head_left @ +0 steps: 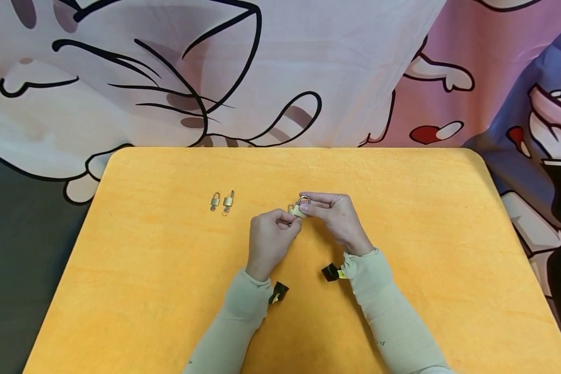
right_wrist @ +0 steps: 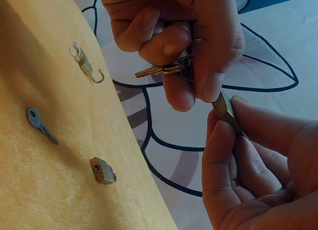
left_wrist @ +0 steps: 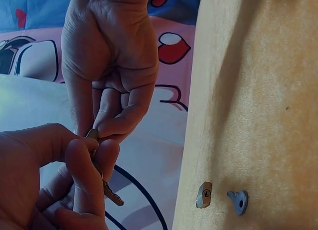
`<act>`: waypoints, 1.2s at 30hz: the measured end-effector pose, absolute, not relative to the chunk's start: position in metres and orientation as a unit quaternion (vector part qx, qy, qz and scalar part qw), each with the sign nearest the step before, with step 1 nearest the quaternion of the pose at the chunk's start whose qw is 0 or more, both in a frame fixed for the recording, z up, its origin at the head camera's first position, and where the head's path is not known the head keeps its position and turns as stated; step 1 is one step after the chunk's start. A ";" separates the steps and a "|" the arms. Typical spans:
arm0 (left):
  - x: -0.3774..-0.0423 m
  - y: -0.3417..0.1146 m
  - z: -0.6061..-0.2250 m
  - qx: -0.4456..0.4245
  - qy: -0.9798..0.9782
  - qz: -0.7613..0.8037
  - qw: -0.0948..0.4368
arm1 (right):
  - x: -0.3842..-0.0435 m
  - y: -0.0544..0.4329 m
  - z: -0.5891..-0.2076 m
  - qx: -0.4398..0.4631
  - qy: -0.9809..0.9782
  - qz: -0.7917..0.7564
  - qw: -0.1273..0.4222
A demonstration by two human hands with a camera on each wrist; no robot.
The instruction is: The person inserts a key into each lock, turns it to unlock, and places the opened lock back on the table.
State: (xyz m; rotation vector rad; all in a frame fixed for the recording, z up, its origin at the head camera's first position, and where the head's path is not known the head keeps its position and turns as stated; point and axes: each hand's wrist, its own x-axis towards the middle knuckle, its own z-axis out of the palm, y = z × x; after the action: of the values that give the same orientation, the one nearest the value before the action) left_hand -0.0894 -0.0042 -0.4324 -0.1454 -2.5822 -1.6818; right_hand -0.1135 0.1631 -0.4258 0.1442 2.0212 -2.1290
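Note:
My right hand (head_left: 338,215) pinches a brass padlock (head_left: 299,211) by its body, its shackle pointing away from me. In the right wrist view the padlock (right_wrist: 226,113) sits between thumb and fingers. My left hand (head_left: 271,239) meets it at the lower end, pinching a key whose blade is hidden by the fingertips. More small keys (right_wrist: 164,69) on a thin ring hang below that hand, also visible in the left wrist view as a jagged key (left_wrist: 113,195). Just behind the hands, another small padlock (head_left: 290,208) rests on the table.
Two brass padlocks (head_left: 215,201) lie side by side on the yellow table (head_left: 145,270), left of the hands; the right one has its shackle open (right_wrist: 99,77). A loose grey key (right_wrist: 40,125) lies by the nearer padlock (right_wrist: 103,171). A printed cartoon curtain (head_left: 355,62) hangs behind the table.

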 end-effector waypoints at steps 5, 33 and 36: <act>-0.090 -0.004 -0.433 -0.051 -0.840 -0.539 0.035 | -0.113 0.163 -0.427 0.047 0.683 -0.722 0.100; -0.089 -0.004 -0.433 -0.062 -0.858 -0.506 0.063 | -0.113 0.162 -0.428 0.045 0.685 -0.719 0.107; -0.089 -0.004 -0.434 -0.063 -0.859 -0.503 0.066 | -0.113 0.161 -0.428 0.046 0.687 -0.718 0.105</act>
State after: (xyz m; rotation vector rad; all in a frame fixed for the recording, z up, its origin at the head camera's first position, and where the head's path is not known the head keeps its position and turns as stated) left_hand -0.0893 -0.0040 -0.4338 -0.1903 -2.5917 -1.5185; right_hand -0.1132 0.1611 -0.4283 0.1359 2.0252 -2.1160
